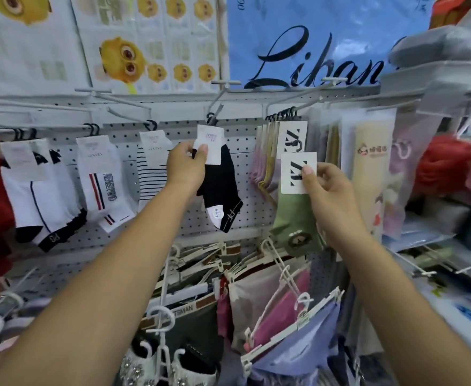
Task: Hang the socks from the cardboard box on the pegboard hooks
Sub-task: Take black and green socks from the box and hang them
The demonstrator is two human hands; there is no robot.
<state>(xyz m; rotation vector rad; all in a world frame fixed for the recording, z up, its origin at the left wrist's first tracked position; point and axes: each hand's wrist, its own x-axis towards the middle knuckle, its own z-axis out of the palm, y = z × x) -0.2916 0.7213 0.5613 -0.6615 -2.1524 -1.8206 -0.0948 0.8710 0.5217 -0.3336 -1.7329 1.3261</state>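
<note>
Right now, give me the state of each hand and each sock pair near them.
Black socks: hung on a hook.
Left hand: pinches their label.
Green socks: held up, not yet hung.
Right hand: pinches their label.
Striped socks: hung.
White socks: hung.

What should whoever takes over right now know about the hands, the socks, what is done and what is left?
Left hand pinches the black sock's card; its hanger looks already on a hook.
Right hand pinches the green sock's card; its hanger is on no hook, just below the matching row.
Done: several socks hang.
Left: hang the green sock; the box is out of view.
</note>
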